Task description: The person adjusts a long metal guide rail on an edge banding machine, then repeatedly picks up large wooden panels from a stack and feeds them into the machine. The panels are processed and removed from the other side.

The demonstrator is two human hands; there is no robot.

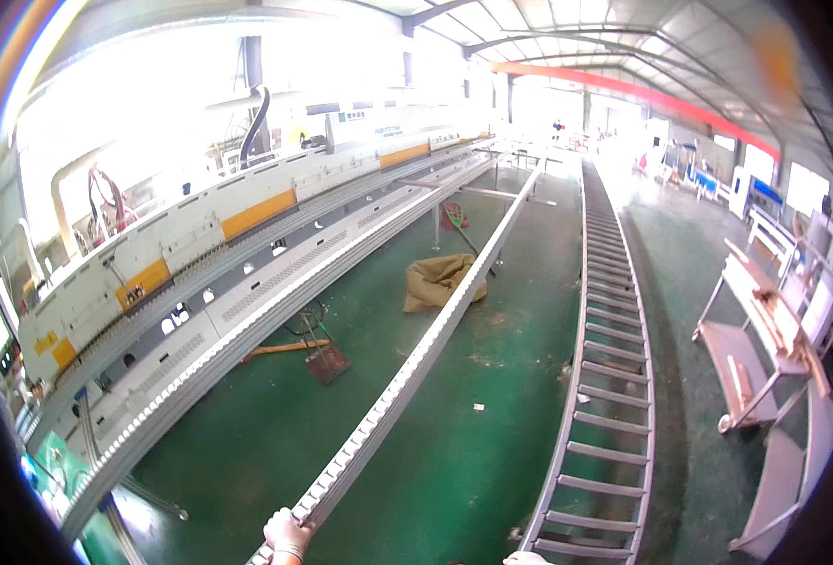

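Observation:
My left hand, in a pale glove, is closed around the near end of a long grey metal rail. The rail has a row of pale notches along its top edge. It slants away from me across the green floor and rests on a crossbar at the far end. Only a sliver of my right hand shows at the bottom edge, by the near end of a long ladder-like metal frame. Its fingers are hidden.
A long white and yellow machine runs along the left, with a stack of grey rails before it. A brown sack and a shovel lie on the floor between. At right stands a wheeled cart holding boards.

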